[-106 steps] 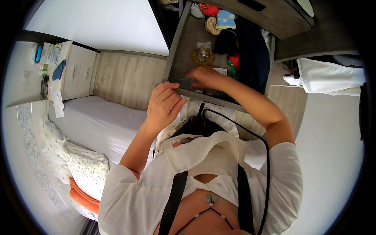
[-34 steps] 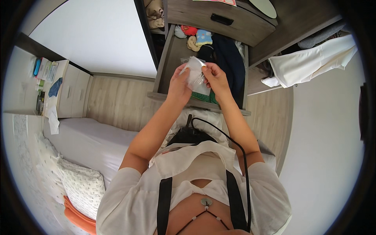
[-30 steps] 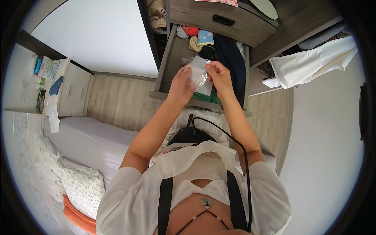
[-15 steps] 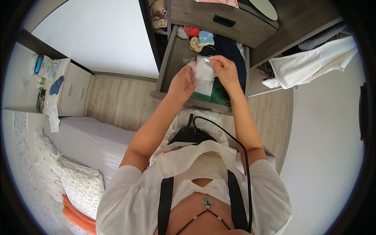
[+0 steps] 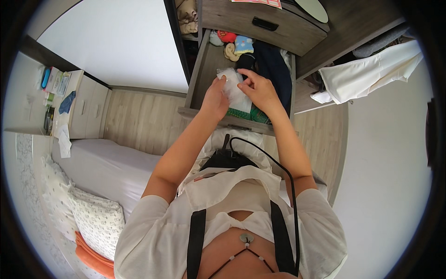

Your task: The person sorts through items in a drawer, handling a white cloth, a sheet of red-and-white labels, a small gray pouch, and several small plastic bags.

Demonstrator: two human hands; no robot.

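My left hand pinches a clear, whitish plastic bag over an open grey wooden drawer. What the bag contains, if anything, I cannot make out. My right hand is at the bag's right side, index finger and thumb apart, the other fingers curled. Inside the drawer, beyond my hands, lie a red rolled cloth item, a blue patterned one and a beige one. Dark navy fabric fills the right side. Green netted material sits near the drawer's front.
A closed drawer with a black handle juts out above the open one. White clothing hangs at the right. At the left stand a bed with a grey sheet and a light cabinet. A black cable runs along my front.
My right hand has let go of the bag's upper right part, and its index finger and thumb have spread. The bag has shifted slightly left, still in my left hand.
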